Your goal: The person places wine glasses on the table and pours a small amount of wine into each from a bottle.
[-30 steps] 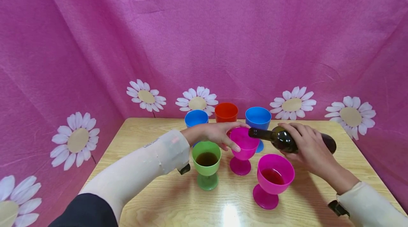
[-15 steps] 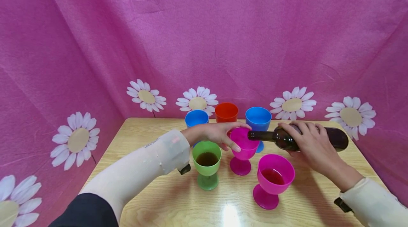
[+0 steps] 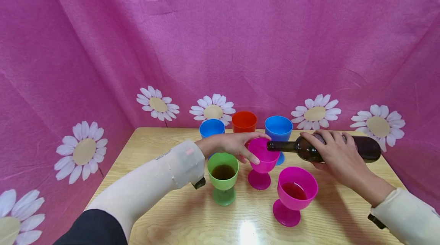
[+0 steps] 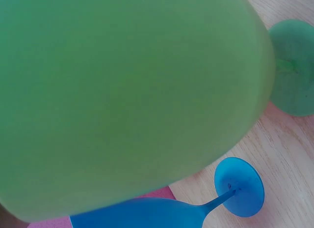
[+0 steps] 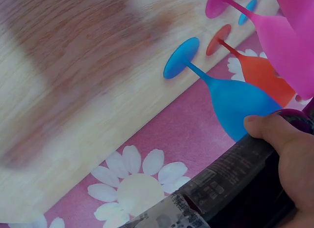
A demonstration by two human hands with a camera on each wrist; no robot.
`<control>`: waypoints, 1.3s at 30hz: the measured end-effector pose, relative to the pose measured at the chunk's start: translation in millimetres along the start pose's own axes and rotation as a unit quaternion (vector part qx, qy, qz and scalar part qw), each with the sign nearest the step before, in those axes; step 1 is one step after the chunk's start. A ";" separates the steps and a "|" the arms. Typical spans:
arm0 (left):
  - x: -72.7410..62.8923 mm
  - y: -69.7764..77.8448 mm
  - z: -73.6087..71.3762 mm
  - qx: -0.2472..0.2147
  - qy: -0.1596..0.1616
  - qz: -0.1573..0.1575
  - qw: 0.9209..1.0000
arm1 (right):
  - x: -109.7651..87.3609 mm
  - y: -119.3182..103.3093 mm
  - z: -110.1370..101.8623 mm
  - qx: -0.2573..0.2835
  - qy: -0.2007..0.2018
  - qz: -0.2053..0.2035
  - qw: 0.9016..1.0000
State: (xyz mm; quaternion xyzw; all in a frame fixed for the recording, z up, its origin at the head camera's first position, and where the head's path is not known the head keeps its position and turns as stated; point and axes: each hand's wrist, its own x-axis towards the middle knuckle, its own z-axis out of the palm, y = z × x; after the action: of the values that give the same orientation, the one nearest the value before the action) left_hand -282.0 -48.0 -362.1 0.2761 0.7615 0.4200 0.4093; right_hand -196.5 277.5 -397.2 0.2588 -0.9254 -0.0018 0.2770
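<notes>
My left hand (image 3: 237,145) holds a pink goblet (image 3: 264,164) by its bowl, thumb at the near side and fingers along the far rim. The goblet stands upright on the table. A dark wine bottle (image 3: 368,148) lies nearly level in the air, gripped round its body by my right hand (image 3: 338,157). Its mouth is over the goblet's rim; whether liquid runs out cannot be made out. In the right wrist view, my thumb (image 5: 262,127) presses on the bottle near its label (image 5: 228,171). A green goblet (image 4: 137,100) fills most of the left wrist view.
Nearer me stands a second pink goblet (image 3: 307,184) with red liquid. The green goblet holds dark liquid. Behind are a red goblet (image 3: 244,120), a left blue goblet (image 3: 211,127) and a right blue goblet (image 3: 278,126). A pink flowered cloth (image 3: 220,46) borders the wooden table (image 3: 178,218).
The bottle's base has risen and shifted right, bringing the bottle closer to level, with my right hand moving slightly right. My left hand and the goblets stay in place.
</notes>
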 end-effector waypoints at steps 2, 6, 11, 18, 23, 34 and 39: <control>-0.2 -0.1 0.1 0.001 0.000 -0.001 1.000 | 0.4 -0.1 -1.5 -0.004 -0.003 -0.001 1.000; -0.5 -0.2 0.6 0.002 0.002 -0.002 1.000 | 1.0 0.0 -3.2 -0.009 -0.006 -0.003 1.000; -0.8 -0.2 1.3 0.001 0.000 0.000 1.000 | 1.8 -0.5 -5.4 -0.014 -0.007 -0.007 1.000; -0.7 0.3 1.5 -0.001 -0.001 0.000 1.000 | 4.1 -0.4 -9.3 -0.025 -0.018 -0.005 1.000; -1.3 0.9 0.9 0.002 0.000 0.000 1.000 | 6.0 -0.6 -11.7 -0.029 -0.022 -0.005 0.999; -1.3 1.2 1.1 -0.003 -0.001 0.001 1.000 | 7.0 -0.5 -14.4 -0.037 -0.027 -0.006 0.999; -1.0 1.1 1.0 -0.001 0.000 0.000 1.000 | 7.0 -0.2 -14.9 -0.039 -0.031 -0.005 0.999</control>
State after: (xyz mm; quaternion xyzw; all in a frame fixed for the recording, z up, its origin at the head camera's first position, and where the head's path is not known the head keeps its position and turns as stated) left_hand -280.5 -47.8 -361.1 0.2761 0.7607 0.4209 0.4098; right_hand -193.7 276.0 -381.0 0.2525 -0.9313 -0.0475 0.2581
